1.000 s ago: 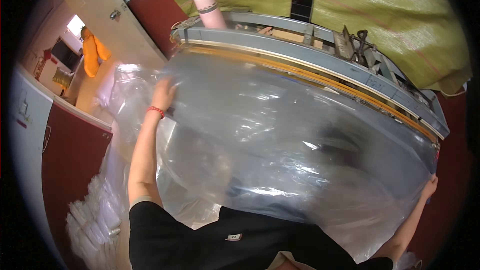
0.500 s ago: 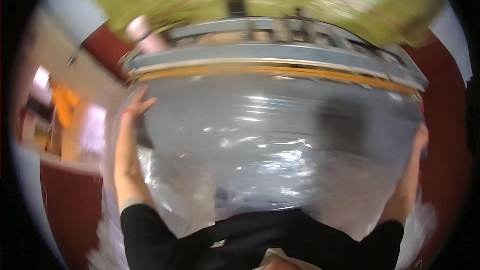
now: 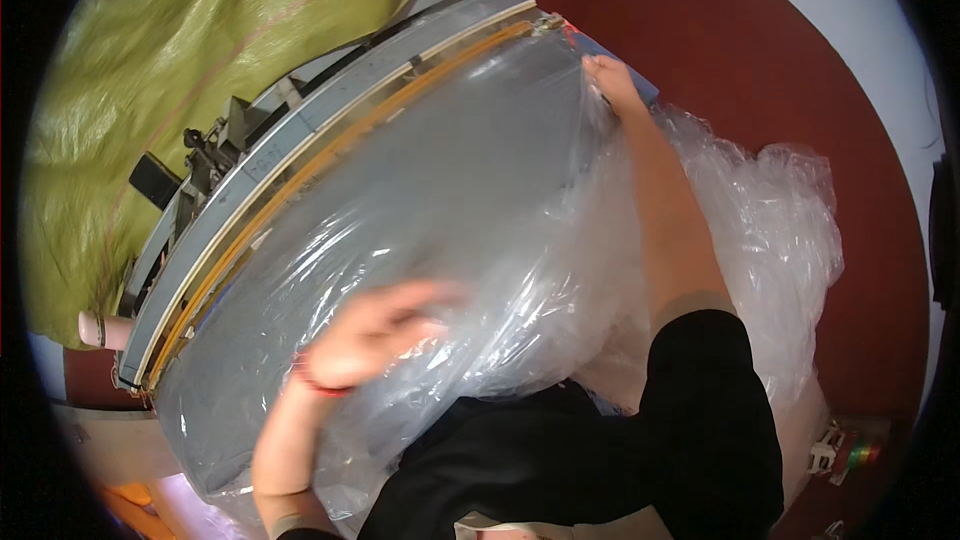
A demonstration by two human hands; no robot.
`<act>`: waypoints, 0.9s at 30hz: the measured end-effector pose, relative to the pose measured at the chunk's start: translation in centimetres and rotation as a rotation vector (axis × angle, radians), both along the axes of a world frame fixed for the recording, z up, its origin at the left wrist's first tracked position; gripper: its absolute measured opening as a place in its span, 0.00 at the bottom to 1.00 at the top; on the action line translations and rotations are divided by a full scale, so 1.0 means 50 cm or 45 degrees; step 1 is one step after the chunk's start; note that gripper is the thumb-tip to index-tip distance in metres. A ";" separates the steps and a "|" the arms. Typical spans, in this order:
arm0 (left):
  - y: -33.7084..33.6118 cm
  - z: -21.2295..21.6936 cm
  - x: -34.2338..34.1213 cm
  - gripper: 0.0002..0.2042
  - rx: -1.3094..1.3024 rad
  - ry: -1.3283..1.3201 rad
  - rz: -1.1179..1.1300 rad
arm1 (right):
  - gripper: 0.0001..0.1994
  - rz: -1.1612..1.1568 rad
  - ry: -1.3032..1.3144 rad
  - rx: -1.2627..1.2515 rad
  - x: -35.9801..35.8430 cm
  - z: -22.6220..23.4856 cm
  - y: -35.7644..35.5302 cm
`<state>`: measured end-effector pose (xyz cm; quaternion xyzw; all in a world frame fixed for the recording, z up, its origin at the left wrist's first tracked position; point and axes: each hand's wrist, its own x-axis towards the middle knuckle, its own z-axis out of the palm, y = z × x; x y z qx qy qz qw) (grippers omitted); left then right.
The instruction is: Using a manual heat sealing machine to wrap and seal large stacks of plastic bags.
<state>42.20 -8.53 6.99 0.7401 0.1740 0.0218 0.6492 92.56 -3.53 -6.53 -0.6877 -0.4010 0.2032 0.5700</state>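
Observation:
A sheet of clear plastic film point(image 3: 470, 175) lies spread over a grey metal surface, glossy and wrinkled toward my body. My right hand point(image 3: 615, 88) is at the far right corner of that surface, its fingers closed on the film's edge. Over the middle of the sheet is my left hand point(image 3: 385, 330), wearing a red string bracelet point(image 3: 322, 385). Motion blurs this hand, but its fingers reach out with the thumb apart and nothing shows in it. I cannot tell whether it touches the film.
Along the far side runs a grey metal rail point(image 3: 290, 130) with an orange strip point(image 3: 330, 140) beside it. Yellow-green sheeting point(image 3: 220, 15) drapes behind. A pink roll point(image 3: 105, 330) sticks out at the left end. Bunched film point(image 3: 770, 210) hangs at right above the dark red floor point(image 3: 850, 160).
My view has turned toward the right end. My left hand has left the far left edge and come over the middle of the film. My right hand stays at the right edge.

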 end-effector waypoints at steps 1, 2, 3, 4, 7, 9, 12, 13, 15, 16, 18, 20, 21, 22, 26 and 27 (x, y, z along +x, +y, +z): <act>-0.042 0.001 0.062 0.24 0.069 -0.141 -0.159 | 0.15 0.002 0.016 0.021 -0.003 -0.001 0.016; -0.075 -0.020 0.122 0.26 0.117 -0.198 -0.178 | 0.15 -0.015 -0.057 0.069 0.011 -0.012 0.019; -0.101 -0.052 0.166 0.28 0.168 -0.244 -0.173 | 0.15 -0.004 -0.047 0.072 -0.001 -0.015 0.027; -0.121 -0.099 0.209 0.29 0.492 -0.242 0.007 | 0.14 -0.023 -0.025 0.059 -0.010 -0.013 0.031; -0.144 -0.147 0.265 0.29 0.367 -0.023 0.189 | 0.14 -0.092 0.017 -0.004 -0.020 -0.002 0.018; -0.140 -0.163 0.262 0.26 -0.080 0.190 0.207 | 0.15 -0.118 0.037 -0.051 -0.032 0.011 0.013; -0.128 -0.158 0.180 0.17 -0.234 0.019 -0.305 | 0.15 -0.073 0.133 0.008 -0.065 0.027 0.018; -0.127 -0.122 0.145 0.14 -0.259 -0.057 -0.326 | 0.15 -0.108 0.012 -0.025 -0.060 0.027 0.012; -0.106 -0.053 0.046 0.16 -0.208 -0.335 -0.398 | 0.15 -0.170 -0.221 0.000 -0.046 0.015 0.016; -0.096 -0.020 -0.008 0.17 -0.116 -0.567 -0.373 | 0.15 -0.198 -0.329 0.057 -0.033 0.001 0.022; -0.127 0.007 -0.164 0.17 -0.860 -0.701 0.117 | 0.15 -0.272 -0.439 0.052 -0.016 -0.008 0.014; -0.212 0.066 -0.342 0.22 -0.806 -0.337 1.313 | 0.16 -0.173 -0.342 -0.112 -0.018 -0.009 0.031; -0.222 0.063 -0.411 0.21 -0.582 -0.922 1.197 | 0.17 -0.185 -0.339 -0.120 -0.020 -0.010 0.044; -0.210 0.035 -0.471 0.22 -0.337 -1.469 0.985 | 0.16 -0.138 -0.271 -0.039 -0.016 0.005 0.017; -0.334 -0.036 -0.843 0.21 0.445 -1.573 1.568 | 0.14 -0.049 -0.080 0.100 0.002 -0.027 0.031; -0.348 -0.035 -0.882 0.20 0.396 -1.432 1.704 | 0.14 -0.060 -0.040 0.116 0.025 -0.030 0.033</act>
